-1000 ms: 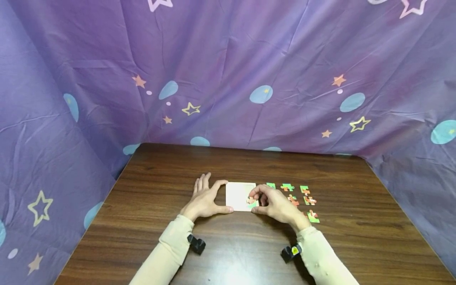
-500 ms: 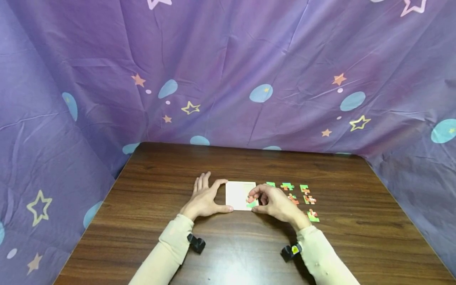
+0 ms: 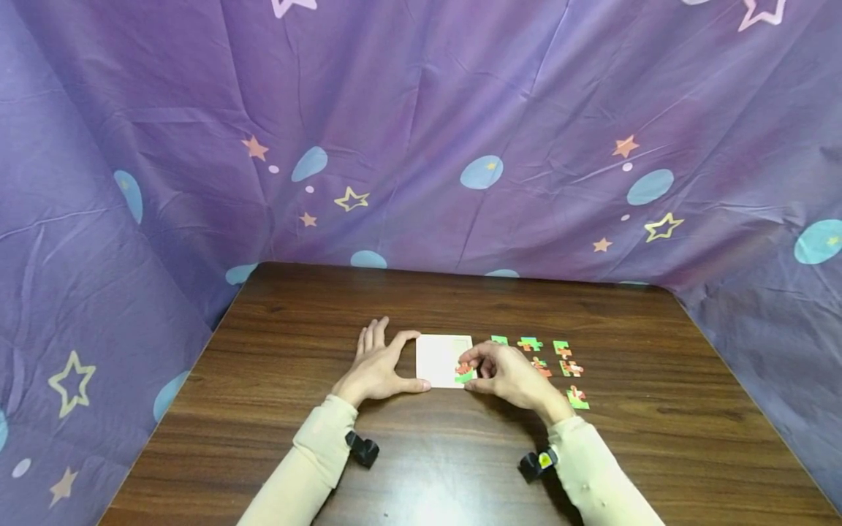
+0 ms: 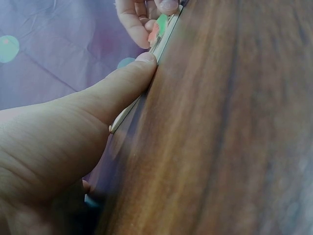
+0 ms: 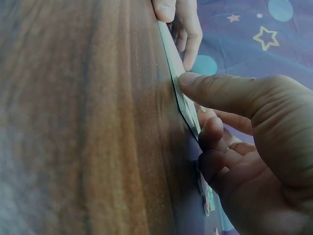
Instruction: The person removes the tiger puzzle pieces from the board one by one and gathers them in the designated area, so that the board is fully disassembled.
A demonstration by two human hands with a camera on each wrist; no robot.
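A small whitish square puzzle tray (image 3: 435, 361) lies on the table between both hands. My left hand (image 3: 376, 371) holds the tray's left side, thumb at the near edge and index finger at the far left corner; its other fingers spread away. At the tray's near right corner, my right hand (image 3: 516, 376) has curled fingers on a red-and-green jigsaw piece (image 3: 464, 374), index fingertip on its upper part and thumb by the near edge. In the left wrist view the piece (image 4: 159, 27) stands at a slant over the tray. The right palm hides the tray's right edge.
Several loose jigsaw pieces lie right of the tray, among them a green-and-orange one (image 3: 530, 343), a red-and-white one (image 3: 571, 368) and a nearer one (image 3: 579, 398). The right hand partly covers others. A purple curtain (image 3: 421, 146) hangs behind the brown wooden table (image 3: 316, 292).
The jigsaw piece under my right fingers has shifted slightly, and more of its green and red face shows in the tray's corner. Both hands stay nearly still.
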